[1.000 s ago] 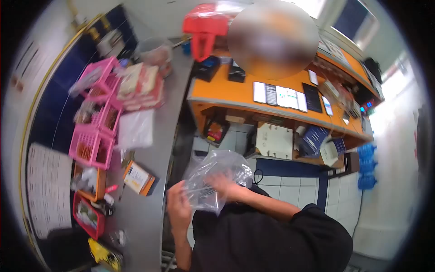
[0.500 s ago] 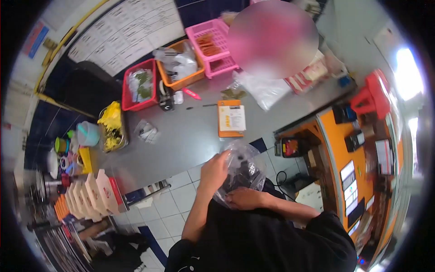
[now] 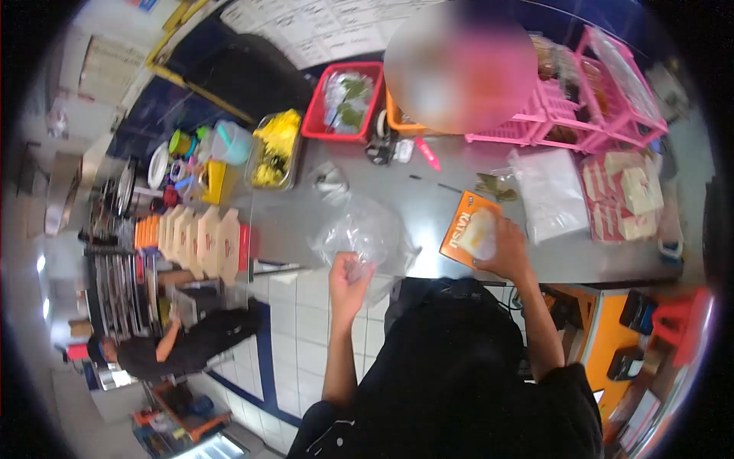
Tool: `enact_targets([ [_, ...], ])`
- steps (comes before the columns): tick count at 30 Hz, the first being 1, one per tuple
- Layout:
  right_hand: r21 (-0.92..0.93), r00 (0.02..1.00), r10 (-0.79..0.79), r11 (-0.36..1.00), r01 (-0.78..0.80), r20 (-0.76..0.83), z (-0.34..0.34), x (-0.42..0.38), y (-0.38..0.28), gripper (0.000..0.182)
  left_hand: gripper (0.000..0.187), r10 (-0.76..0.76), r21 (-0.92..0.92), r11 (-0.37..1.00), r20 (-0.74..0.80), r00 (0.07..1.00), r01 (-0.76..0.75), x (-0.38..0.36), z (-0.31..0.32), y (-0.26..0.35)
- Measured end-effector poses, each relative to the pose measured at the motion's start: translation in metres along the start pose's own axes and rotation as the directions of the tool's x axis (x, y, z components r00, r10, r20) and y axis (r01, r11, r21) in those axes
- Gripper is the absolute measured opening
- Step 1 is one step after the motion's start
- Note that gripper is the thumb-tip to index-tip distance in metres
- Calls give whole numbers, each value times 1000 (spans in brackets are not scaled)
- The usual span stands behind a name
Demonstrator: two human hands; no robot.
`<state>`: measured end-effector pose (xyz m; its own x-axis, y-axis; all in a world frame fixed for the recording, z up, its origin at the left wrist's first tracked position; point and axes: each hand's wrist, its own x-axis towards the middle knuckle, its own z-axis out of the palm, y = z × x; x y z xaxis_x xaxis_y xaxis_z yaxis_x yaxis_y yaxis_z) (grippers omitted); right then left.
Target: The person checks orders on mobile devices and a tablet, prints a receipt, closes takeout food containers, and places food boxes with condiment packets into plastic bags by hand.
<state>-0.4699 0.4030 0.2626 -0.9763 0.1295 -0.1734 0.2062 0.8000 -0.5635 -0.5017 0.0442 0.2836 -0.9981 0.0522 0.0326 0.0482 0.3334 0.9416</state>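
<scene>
My left hand is closed on the edge of a clear plastic bag, which spreads over the front of the steel table. To the right, my right hand grips the right side of an orange box marked KATSU. A pale packet or label shows on the box's face, partly covered by my fingers. Just behind the box lie a small bag of green leaves and a thin dark stick-like tool.
A red basket, a pink marker and a tray of yellow stuff line the back of the table. White plastic bags and red-and-cream packs lie at right. Folded boxes stand left; beyond them is another person.
My right hand has left the clear bag and taken hold of the orange box. My left hand has brought the bag forward over the table edge. The view has swung left.
</scene>
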Motion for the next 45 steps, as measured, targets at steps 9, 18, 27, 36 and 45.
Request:
enact_targets([
  [9,-132,949,276,946,-296,-151,16,-44,92,115,59,-151,-283,948,8,989,147,25,79,43],
  [18,-23,941,206,975,-221,-269,114,51,-13,115,20,-390,-568,782,-123,912,258,22,67,1],
  [27,-207,1000,8,978,-12,-22,94,70,-30,116,12,-676,-928,290,-26,736,234,-10,20,-71],
  [36,370,834,-543,797,477,94,-3,74,-65,113,25,-691,-904,315,-9,723,289,-7,38,-70],
  [45,765,744,-668,481,429,3,121,66,-133,117,15,-653,-887,146,246,716,437,-32,74,-89],
])
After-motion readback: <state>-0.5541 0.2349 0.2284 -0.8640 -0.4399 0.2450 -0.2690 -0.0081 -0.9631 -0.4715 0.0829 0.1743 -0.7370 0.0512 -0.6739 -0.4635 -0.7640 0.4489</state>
